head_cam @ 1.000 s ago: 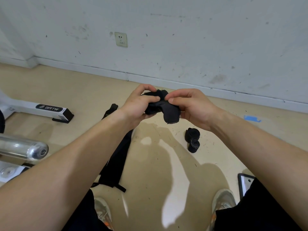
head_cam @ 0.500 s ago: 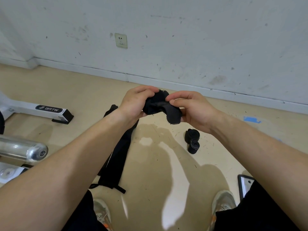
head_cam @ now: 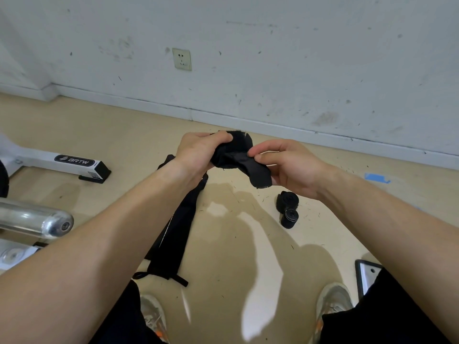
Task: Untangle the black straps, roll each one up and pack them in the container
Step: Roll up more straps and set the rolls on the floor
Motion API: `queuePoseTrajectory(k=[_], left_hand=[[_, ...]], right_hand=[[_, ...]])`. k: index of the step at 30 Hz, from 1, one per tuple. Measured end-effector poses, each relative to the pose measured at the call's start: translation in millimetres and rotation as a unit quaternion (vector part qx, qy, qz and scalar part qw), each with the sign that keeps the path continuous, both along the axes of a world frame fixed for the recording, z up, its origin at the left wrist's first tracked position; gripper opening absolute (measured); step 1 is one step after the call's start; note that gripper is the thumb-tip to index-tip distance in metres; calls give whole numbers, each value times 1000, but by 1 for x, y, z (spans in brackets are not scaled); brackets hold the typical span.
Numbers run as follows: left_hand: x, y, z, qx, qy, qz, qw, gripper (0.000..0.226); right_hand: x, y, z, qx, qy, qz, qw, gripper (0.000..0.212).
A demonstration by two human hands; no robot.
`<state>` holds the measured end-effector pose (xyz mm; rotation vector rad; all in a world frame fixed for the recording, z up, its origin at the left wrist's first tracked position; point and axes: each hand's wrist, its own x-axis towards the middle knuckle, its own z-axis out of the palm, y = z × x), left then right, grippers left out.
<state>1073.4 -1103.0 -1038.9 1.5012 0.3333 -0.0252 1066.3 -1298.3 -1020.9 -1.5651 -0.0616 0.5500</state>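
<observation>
Both hands hold a black strap (head_cam: pixel 236 157) up in front of me, partly wound into a roll. My left hand (head_cam: pixel 198 155) grips the rolled part with fingers curled over its top. My right hand (head_cam: pixel 285 165) pinches the loose end, which hangs down below my thumb. Two rolled black straps (head_cam: pixel 288 207) lie together on the floor below my right hand. A long black fabric bag (head_cam: pixel 173 234) lies flat on the floor under my left forearm, partly hidden by it.
A white machine base (head_cam: pixel 74 162) marked BRTW and a shiny metal cylinder (head_cam: pixel 37 219) stand at the left. A dark-framed panel (head_cam: pixel 365 274) sits at the lower right by my shoe (head_cam: pixel 332 301). The wall (head_cam: pixel 273 58) with a socket (head_cam: pixel 182 59) runs behind. Blue tape (head_cam: pixel 376 178) sticks to the floor.
My left hand has turned over the roll, fingers now on top, winding the strap a bit further. My right hand keeps pinching the loose end and has shifted slightly right.
</observation>
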Motion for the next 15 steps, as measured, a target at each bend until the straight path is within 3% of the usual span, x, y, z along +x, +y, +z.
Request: queuePoseTrajectory(k=[5, 15], left_hand=[[-1, -2, -1, -13, 9, 15, 1000, 17], [-4, -3, 0, -70, 25, 40, 996, 16]], right_hand=[[2, -1, 0, 8, 10, -3, 1000, 12], [0, 0, -2, -12, 1, -24, 1000, 22]])
